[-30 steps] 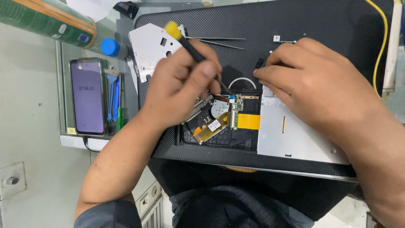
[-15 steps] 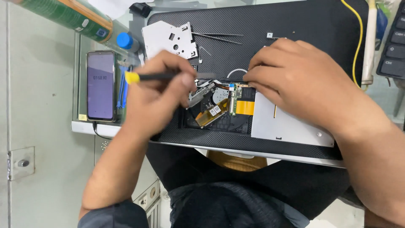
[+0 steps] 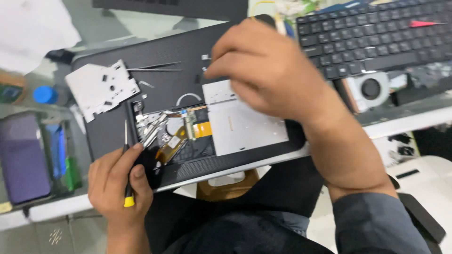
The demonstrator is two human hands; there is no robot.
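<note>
Grip status, left hand (image 3: 120,181): clenched around a small screwdriver (image 3: 126,167) with a black handle and a yellow end cap, the thin shaft pointing up and away from the person, its tip just beside the left edge of the opened drive. Grip status, right hand (image 3: 270,70): the hand is motion-blurred above the upper part of the dark laptop base (image 3: 183,51); the fingers are curled with the fingertips close together near a small light part, but whether anything is pinched between them cannot be told. The laptop base lies across the person's lap and the near edge of the counter (image 3: 414,120). On it rests an opened optical drive (image 3: 207,129): the left portion is uncovered and shows metal brackets, a small circuit board and an orange flat cable (image 3: 203,129); the right portion is covered by a plain silver plate (image 3: 245,124). A detached silver cover plate (image 3: 101,89) lies on the laptop base to the upper left of the drive, and a pair of dark tweezers (image 3: 153,68) lies just beside that plate. At the far left a shallow tray (image 3: 47,155) holds a purple phone (image 3: 21,157) together with blue and green tools, which are too blurred to identify. A black keyboard (image 3: 372,40) and a cooling fan (image 3: 369,89) lie at the upper right.
</note>
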